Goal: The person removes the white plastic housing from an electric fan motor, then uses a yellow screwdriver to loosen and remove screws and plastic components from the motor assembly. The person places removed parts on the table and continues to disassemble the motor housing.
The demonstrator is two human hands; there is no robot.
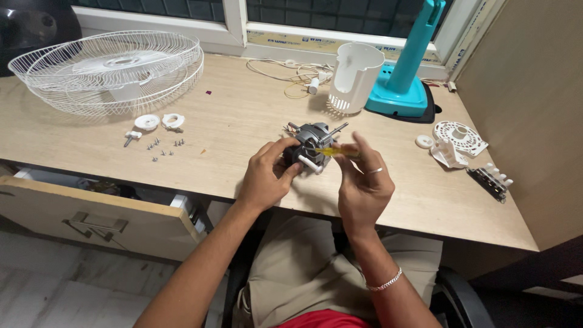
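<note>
A grey metal fan motor [313, 138] with a shaft and a white knob sits near the front edge of the wooden desk [243, 115]. My left hand [267, 173] grips the motor from its left side. My right hand [364, 179] holds a yellow-handled screwdriver [337, 151] whose tip points into the motor. Both hands are close together just above the desk.
White wire fan guards [112, 67] lie at the back left, with white caps [159, 121] and several small screws [163, 149] in front. A white housing [354, 76] and teal fan stand [404, 73] are at the back right. White plastic parts [455, 141] and a switch block [490, 181] lie right. A drawer [91, 215] hangs open.
</note>
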